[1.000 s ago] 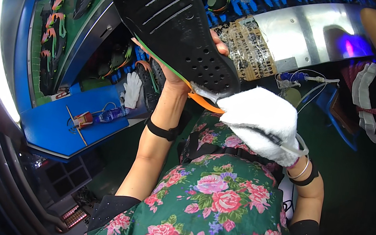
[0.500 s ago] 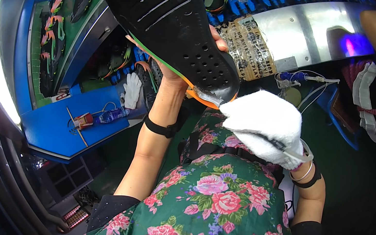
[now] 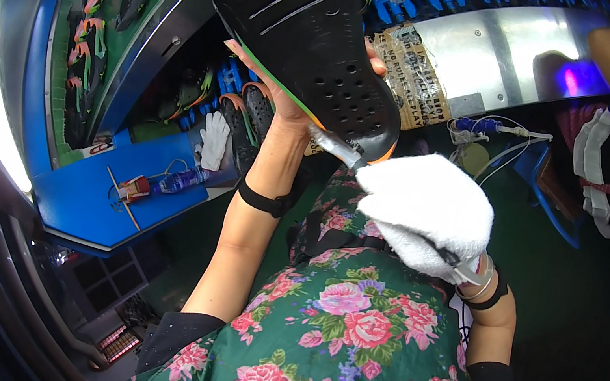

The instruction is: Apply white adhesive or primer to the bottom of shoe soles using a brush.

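**Sole held up, tool at its heel edge**

The left hand (image 3: 287,104) is closed on a black perforated shoe sole (image 3: 306,31), raised above the lap with the tread facing the camera. The right hand (image 3: 425,210), in a white glove, pinches a thin metal tool (image 3: 336,147) whose tip meets the sole's orange heel rim. Judgement: keep the sole steady and the tip on the rim. A blue table (image 3: 96,197) stands at left.
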A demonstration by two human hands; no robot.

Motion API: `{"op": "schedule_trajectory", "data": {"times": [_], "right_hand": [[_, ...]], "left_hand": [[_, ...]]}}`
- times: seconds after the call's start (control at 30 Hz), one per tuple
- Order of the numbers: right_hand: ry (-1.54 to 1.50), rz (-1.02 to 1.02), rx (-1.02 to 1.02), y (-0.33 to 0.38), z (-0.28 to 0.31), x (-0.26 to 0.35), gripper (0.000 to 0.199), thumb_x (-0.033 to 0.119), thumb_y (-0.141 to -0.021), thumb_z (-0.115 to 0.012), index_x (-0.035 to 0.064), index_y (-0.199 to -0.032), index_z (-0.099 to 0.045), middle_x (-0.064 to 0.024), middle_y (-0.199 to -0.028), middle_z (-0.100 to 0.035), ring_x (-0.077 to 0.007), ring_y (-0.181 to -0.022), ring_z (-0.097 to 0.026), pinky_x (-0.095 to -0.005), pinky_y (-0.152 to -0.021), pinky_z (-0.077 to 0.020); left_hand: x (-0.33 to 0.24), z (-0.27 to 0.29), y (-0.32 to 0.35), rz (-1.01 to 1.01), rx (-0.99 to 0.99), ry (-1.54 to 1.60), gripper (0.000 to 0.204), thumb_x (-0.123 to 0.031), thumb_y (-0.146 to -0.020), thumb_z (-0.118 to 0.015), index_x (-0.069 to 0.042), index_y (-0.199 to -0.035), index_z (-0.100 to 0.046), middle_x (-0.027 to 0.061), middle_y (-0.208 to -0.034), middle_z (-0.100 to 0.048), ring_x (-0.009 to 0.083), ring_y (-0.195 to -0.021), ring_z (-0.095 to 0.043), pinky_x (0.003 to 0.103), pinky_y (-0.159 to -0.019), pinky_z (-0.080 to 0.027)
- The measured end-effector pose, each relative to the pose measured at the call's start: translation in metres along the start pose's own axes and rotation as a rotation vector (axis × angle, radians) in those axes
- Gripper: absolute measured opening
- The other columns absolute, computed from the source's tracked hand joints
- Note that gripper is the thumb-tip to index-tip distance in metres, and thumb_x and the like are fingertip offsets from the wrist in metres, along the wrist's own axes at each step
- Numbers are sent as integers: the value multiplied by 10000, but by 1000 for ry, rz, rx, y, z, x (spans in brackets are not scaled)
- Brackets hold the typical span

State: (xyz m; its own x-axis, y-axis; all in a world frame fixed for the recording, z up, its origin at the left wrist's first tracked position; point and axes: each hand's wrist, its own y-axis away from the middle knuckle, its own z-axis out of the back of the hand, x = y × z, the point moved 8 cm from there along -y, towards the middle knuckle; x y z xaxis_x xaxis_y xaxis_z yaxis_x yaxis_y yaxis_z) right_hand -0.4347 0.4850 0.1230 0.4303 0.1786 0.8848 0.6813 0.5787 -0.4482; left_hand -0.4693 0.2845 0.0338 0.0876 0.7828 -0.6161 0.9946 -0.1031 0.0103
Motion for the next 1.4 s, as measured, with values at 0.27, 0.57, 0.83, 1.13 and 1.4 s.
{"op": "schedule_trajectory", "data": {"times": [0.27,0.57,0.83,1.13,1.4], "right_hand": [[-138,-117,-106,1,9,-5,240,-1,-772,-808,76,-1000,-806,-92,-1035,-786,-247,-906,-749,-335,-804,-583],[75,-156,-176,14,19,-12,152,-40,-745,-800,33,-876,-773,-155,-968,-778,-281,-891,-755,-357,-784,-591],[-350,-346,-165,22,12,-34,195,-28,-753,-787,26,-940,-792,-129,-968,-780,-250,-854,-748,-342,-765,-591],[-134,-8,81,10,-1,-4,266,24,-758,-797,77,-1019,-789,-76,-1044,-782,-264,-916,-739,-346,-778,-594],[108,135,92,15,-13,-1,287,31,-763,-804,75,-1046,-785,-103,-1026,-786,-269,-902,-758,-360,-790,-602]], "left_hand": [[11,1,-1,71,-150,115,1245,-1033,-654,-459,21,-1302,-601,214,-1160,-647,334,-1058,-618,444,-943,-524],[2,-22,-11,16,79,20,943,-830,-843,-570,10,-1268,-618,198,-1131,-643,336,-1050,-622,444,-967,-494],[0,-30,-10,46,205,-128,795,-682,-909,-629,44,-1232,-612,183,-1106,-649,331,-1011,-660,452,-940,-516],[5,-17,-15,147,237,-197,944,-805,-896,-526,37,-1321,-575,200,-1152,-649,356,-1013,-672,476,-891,-553],[31,-3,-12,416,4,-57,1286,-1017,-715,-264,-7,-1487,-461,275,-1186,-669,392,-1004,-723,516,-857,-624]]}}
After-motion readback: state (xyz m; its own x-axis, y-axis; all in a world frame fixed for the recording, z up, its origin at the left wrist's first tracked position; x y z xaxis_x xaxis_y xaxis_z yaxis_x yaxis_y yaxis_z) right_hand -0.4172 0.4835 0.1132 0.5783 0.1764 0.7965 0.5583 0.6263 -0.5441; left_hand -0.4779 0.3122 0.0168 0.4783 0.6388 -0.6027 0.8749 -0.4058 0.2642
